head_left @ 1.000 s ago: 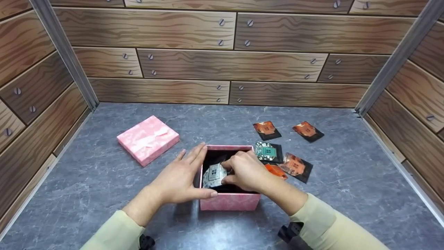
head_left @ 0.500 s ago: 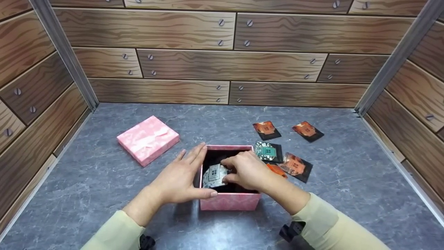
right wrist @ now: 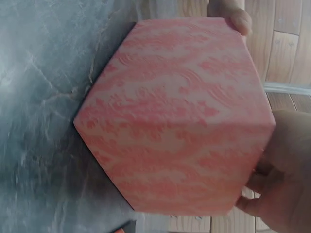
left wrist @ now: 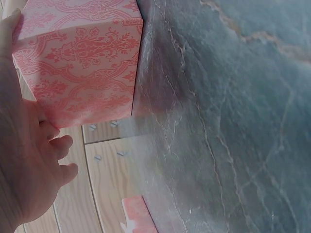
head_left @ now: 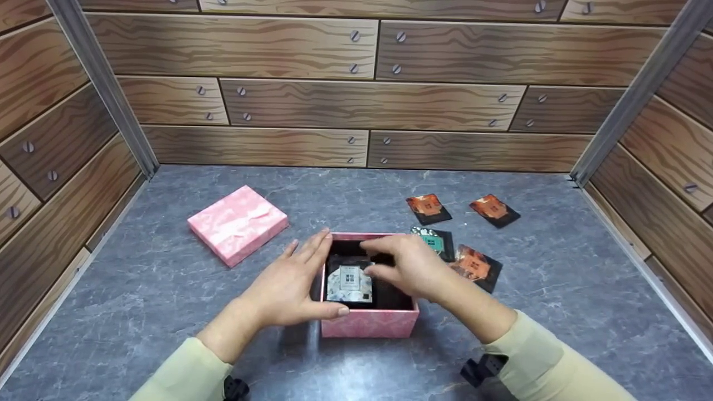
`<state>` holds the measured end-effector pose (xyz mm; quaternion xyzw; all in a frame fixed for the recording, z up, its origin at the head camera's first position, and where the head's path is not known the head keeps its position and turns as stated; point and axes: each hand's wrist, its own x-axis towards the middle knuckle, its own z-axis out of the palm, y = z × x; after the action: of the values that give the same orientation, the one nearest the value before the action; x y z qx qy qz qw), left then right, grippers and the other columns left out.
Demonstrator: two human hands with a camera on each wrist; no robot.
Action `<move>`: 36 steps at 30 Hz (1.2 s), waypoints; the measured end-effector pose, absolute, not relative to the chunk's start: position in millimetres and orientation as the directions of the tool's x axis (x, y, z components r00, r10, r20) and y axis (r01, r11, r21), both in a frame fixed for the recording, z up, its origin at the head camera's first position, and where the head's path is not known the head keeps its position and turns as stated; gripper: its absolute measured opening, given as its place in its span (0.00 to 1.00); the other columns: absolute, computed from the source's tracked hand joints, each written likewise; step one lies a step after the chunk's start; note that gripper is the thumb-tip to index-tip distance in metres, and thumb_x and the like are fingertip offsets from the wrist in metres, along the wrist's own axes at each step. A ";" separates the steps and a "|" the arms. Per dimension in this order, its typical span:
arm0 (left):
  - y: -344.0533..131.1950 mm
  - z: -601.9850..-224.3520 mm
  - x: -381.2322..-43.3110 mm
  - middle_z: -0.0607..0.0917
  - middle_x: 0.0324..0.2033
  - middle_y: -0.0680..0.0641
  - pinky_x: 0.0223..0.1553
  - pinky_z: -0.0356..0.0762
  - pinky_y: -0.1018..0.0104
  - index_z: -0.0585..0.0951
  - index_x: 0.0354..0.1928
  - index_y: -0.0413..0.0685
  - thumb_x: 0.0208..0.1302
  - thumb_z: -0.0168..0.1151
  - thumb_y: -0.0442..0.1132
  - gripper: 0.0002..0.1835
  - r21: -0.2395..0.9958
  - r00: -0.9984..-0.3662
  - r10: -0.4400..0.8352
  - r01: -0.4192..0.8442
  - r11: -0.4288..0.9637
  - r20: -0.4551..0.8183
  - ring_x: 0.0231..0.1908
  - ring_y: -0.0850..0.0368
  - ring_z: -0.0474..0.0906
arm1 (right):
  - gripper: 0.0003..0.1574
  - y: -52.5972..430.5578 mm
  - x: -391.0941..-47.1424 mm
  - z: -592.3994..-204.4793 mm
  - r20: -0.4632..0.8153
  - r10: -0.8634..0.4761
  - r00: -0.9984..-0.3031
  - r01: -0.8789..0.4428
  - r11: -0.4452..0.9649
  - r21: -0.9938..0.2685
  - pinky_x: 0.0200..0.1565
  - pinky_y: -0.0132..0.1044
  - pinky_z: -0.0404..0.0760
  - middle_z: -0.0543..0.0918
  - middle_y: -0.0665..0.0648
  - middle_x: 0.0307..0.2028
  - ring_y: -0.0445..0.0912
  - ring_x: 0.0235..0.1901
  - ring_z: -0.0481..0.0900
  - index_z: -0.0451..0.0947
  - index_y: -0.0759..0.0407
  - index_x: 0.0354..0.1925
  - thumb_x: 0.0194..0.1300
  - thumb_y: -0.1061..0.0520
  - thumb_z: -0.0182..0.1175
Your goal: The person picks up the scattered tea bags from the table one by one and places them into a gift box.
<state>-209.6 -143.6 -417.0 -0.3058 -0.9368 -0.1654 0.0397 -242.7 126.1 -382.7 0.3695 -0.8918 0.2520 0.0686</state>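
A pink patterned box (head_left: 369,324) stands without its lid, dark inside. In its left half lies a pale grey floral sachet (head_left: 350,284), face up. My left hand (head_left: 281,287) rests along the box's left side, thumb on the front rim and nearly straight fingers reaching the back corner. Over the box's right half hovers my right hand (head_left: 411,264), thumb and fingers apart, with the thumb at the sachet's upper right edge; whether it touches is unclear. In the right wrist view the patterned box walls (right wrist: 180,145) hide the inside and part of that hand.
The pink box lid (head_left: 238,225) lies back left. To the right, a green-and-black sachet (head_left: 437,244), an orange-and-black sachet (head_left: 476,267) and two orange sachets (head_left: 429,208) (head_left: 494,210) lie on the grey marbled table (head_left: 557,295). Wood-patterned walls (head_left: 312,103) surround the table.
My right hand has let go of the grey sachet, which now lies flatter in the box. That hand has shifted slightly right and covers the bright orange sachet beside the box. The left hand stays put.
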 end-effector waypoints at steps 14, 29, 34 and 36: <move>-144.2 -417.0 -209.7 0.49 0.84 0.42 0.80 0.49 0.40 0.47 0.85 0.38 0.58 0.54 0.86 0.71 0.278 -0.806 0.563 0.591 0.757 0.182 0.82 0.48 0.48 | 0.31 191.2 -257.9 -364.0 0.493 -0.315 -0.811 -0.579 0.551 -0.601 0.53 0.42 0.87 0.91 0.53 0.49 0.49 0.49 0.89 0.85 0.57 0.63 0.62 0.57 0.79; -140.8 -417.0 -209.4 0.48 0.85 0.43 0.80 0.46 0.41 0.46 0.85 0.39 0.58 0.53 0.86 0.71 0.278 -0.809 0.562 0.587 0.760 0.173 0.83 0.49 0.47 | 0.36 296.9 -299.3 -389.0 0.378 0.007 -0.926 -0.315 0.539 -0.781 0.46 0.20 0.82 0.85 0.69 0.57 0.33 0.44 0.83 0.76 0.64 0.70 0.68 0.58 0.74; -142.1 -418.3 -209.7 0.49 0.85 0.42 0.80 0.48 0.40 0.48 0.85 0.39 0.58 0.54 0.85 0.70 0.274 -0.804 0.566 0.595 0.756 0.185 0.82 0.48 0.48 | 0.37 330.1 -317.8 -402.6 0.344 0.070 -0.936 -0.242 0.579 -0.778 0.54 0.21 0.79 0.81 0.70 0.63 0.48 0.59 0.81 0.74 0.66 0.72 0.71 0.55 0.72; -144.0 -419.1 -209.5 0.50 0.84 0.42 0.80 0.49 0.39 0.49 0.85 0.39 0.59 0.54 0.85 0.70 0.273 -0.804 0.563 0.595 0.756 0.193 0.82 0.48 0.49 | 0.39 339.7 -326.4 -408.3 0.321 0.080 -0.944 -0.215 0.589 -0.779 0.59 0.25 0.79 0.79 0.70 0.66 0.56 0.65 0.77 0.73 0.67 0.73 0.72 0.52 0.71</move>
<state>-209.5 -144.0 -419.1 -0.3094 -0.9357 -0.1623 0.0497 -326.4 339.7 -408.3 0.0386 -0.8763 0.4515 0.1635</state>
